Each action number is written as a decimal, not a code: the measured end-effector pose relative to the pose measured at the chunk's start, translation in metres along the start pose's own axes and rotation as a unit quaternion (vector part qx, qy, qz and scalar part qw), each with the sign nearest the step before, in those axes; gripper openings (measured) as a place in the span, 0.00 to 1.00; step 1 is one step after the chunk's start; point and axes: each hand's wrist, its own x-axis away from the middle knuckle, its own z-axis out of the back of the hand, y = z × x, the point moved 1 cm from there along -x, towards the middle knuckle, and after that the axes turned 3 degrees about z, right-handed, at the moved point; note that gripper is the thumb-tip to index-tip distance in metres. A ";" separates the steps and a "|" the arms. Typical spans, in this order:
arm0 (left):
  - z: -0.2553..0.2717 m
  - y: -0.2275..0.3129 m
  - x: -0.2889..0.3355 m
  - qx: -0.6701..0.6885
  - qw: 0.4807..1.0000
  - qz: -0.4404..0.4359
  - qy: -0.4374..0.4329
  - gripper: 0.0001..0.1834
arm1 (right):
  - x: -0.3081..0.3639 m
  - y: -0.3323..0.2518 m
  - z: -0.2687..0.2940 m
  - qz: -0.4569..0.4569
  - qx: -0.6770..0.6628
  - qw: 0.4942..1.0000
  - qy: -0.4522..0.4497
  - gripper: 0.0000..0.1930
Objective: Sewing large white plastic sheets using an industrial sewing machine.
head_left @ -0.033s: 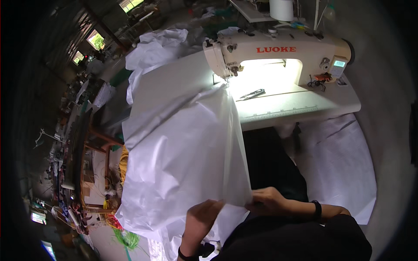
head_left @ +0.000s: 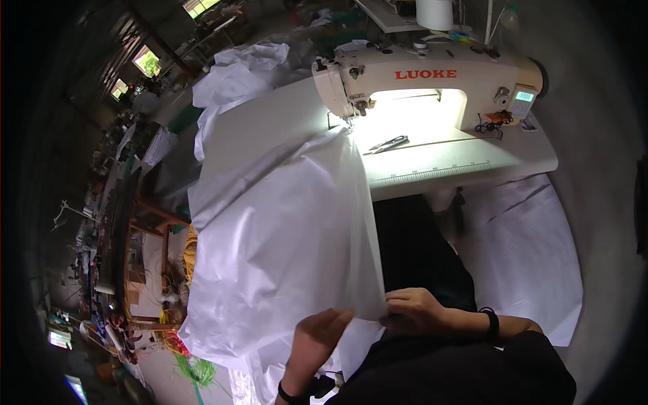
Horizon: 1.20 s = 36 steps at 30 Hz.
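Note:
A large white sheet of fabric (head_left: 283, 236) hangs off the sewing machine bed toward my lap, its far end under the needle area of the white sewing machine (head_left: 364, 71). My left hand (head_left: 318, 341) is closed on the near part of the sheet. At the sheet's lower right corner, my right hand (head_left: 415, 307) pinches the edge, its fingertips partly hidden by the cloth. Between the two hands the edge is drawn fairly straight. The sheet's right edge runs in a line from the needle down to my right hand.
Small thread snips (head_left: 388, 144) lie on the lit machine bed (head_left: 459, 152), right of the needle. More white fabric (head_left: 246, 71) is heaped behind the bed, and another white piece (head_left: 526, 250) hangs at the right. Wooden framing (head_left: 165, 250) and green strands (head_left: 196, 370) are at left.
My right hand has shifted slightly up on the sheet's edge, and my left hand has moved a little to the right. The sheet's folds near the right edge have smoothed somewhat.

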 end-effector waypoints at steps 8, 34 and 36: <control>-0.040 0.009 -0.002 0.108 0.993 0.039 0.014 0.07 | -0.004 -0.017 0.002 0.026 0.103 0.992 -0.066 0.09; -0.041 -0.011 -0.060 0.023 0.977 -0.184 -0.102 0.07 | -0.144 0.103 0.029 -0.258 0.475 0.836 -0.096 0.29; -0.037 -0.018 -0.068 0.006 0.981 -0.161 -0.104 0.06 | -0.143 0.111 0.021 -0.255 0.506 0.819 -0.095 0.34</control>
